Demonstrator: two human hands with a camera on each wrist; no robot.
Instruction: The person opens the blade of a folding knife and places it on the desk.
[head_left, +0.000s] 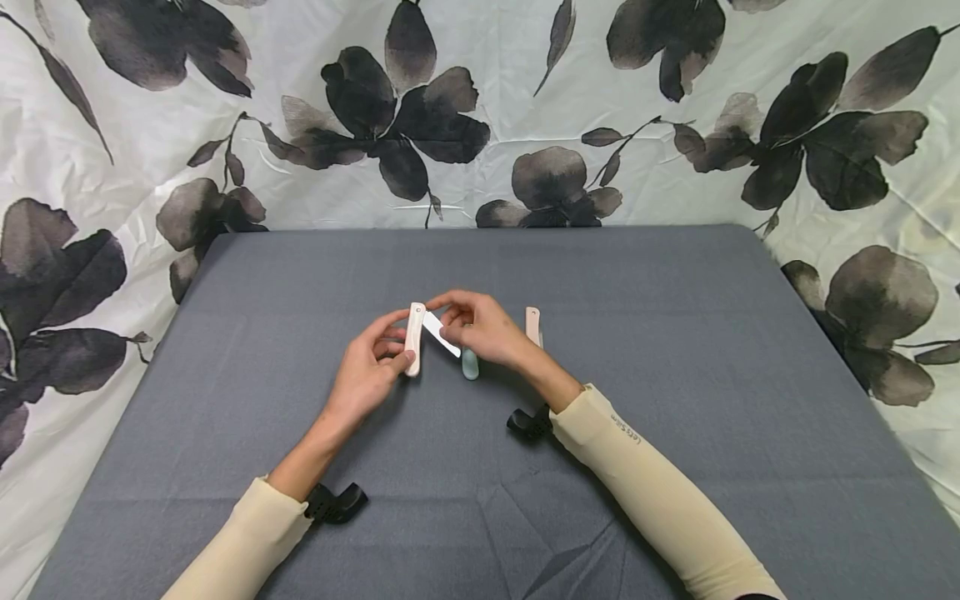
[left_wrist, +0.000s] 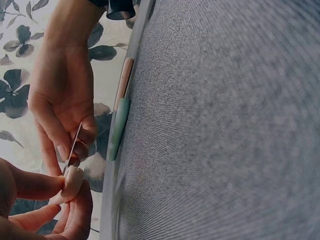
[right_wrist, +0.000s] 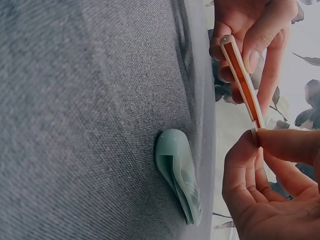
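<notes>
Above the table, my left hand (head_left: 358,379) grips the pale pink handle of a folding knife (head_left: 413,342) between thumb and fingers. Its blade (head_left: 441,333) is swung partly out, slanting down to the right in the head view. Thumb and fingers of my right hand (head_left: 489,333) pinch that blade. In the right wrist view the handle's long slot (right_wrist: 242,80) shows orange-brown inside. Just below the right hand lies a mint green folded knife (right_wrist: 175,167), partly hidden by the hand in the head view. Another pink folding knife (head_left: 532,323) lies right of the right hand.
A grey cloth (head_left: 300,267) covers the table, with creases near its front edge. Behind the table hangs a white curtain (head_left: 525,92) with dark flowers. Black wrist cameras (head_left: 337,503) sit at both cuffs.
</notes>
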